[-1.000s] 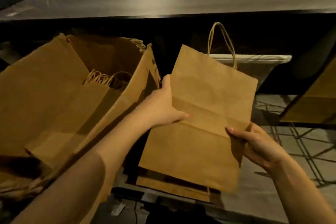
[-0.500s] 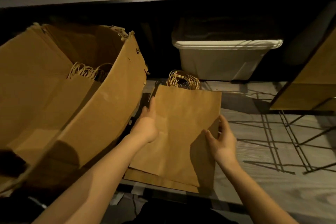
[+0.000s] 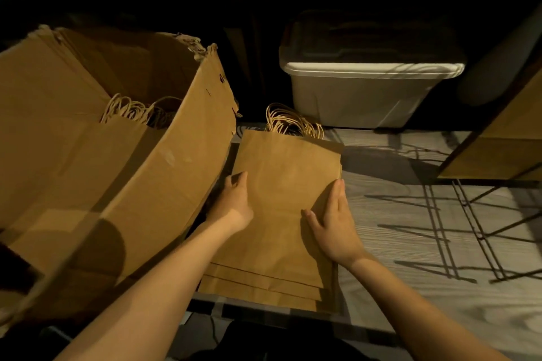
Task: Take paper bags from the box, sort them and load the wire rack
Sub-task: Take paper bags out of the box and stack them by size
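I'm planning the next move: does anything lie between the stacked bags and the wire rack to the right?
Nothing visible does. The left hand and right hand touch the stacked bags, and the shelf between the bags and the wire rack shows only shadows.

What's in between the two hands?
The top paper bag of the stack lies between the left hand and the right hand, which touch it at either side. The head camera shows this.

No readable text, label, brand or number anywhere. Brown paper bags (image 3: 287, 184) plain. Cardboard box (image 3: 164, 184) carries only small dark marks, illegible. White bin (image 3: 360, 97) unmarked.
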Tool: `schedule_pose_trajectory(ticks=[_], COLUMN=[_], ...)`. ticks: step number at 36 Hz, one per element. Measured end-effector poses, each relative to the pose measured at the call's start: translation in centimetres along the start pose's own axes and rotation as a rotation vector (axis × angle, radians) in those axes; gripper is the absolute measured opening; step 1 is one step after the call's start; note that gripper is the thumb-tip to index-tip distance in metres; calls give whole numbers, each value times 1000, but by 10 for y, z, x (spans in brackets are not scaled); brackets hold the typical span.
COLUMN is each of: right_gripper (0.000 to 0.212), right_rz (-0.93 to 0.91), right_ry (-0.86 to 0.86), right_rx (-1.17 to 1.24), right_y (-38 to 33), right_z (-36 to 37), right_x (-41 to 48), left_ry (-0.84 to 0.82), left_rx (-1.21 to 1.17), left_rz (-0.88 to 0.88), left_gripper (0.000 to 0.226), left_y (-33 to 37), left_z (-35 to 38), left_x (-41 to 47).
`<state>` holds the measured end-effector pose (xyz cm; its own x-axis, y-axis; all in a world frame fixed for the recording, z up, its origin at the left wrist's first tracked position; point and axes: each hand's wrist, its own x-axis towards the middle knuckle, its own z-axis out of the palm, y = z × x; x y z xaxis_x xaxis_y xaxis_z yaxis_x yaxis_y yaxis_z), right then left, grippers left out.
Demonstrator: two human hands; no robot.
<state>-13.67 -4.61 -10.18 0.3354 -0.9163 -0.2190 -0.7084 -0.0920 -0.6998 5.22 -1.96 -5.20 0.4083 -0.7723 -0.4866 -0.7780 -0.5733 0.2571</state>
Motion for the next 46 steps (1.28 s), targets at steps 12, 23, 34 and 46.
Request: schedule_pose_trajectory(ticks=[12, 23, 34, 46], right_gripper=[41, 15, 19, 90], right_rz=[-73, -466, -755, -536], right_ry=[395, 423, 331, 30], right_rx=[-82, 95, 10, -388], right_y=[-49, -188, -337, -365], right_z=[-31, -66, -33, 73], right_x=[17, 49, 59, 106], left_ry=[-73, 253, 438, 480], left_rx=[297, 423, 371, 199], left_rz=[350, 498, 307, -23], left_gripper=[58, 42, 46, 32], left_y=[49, 37, -85, -202], left_z=[-54, -170, -259, -236], left_x=[-43, -104, -83, -25])
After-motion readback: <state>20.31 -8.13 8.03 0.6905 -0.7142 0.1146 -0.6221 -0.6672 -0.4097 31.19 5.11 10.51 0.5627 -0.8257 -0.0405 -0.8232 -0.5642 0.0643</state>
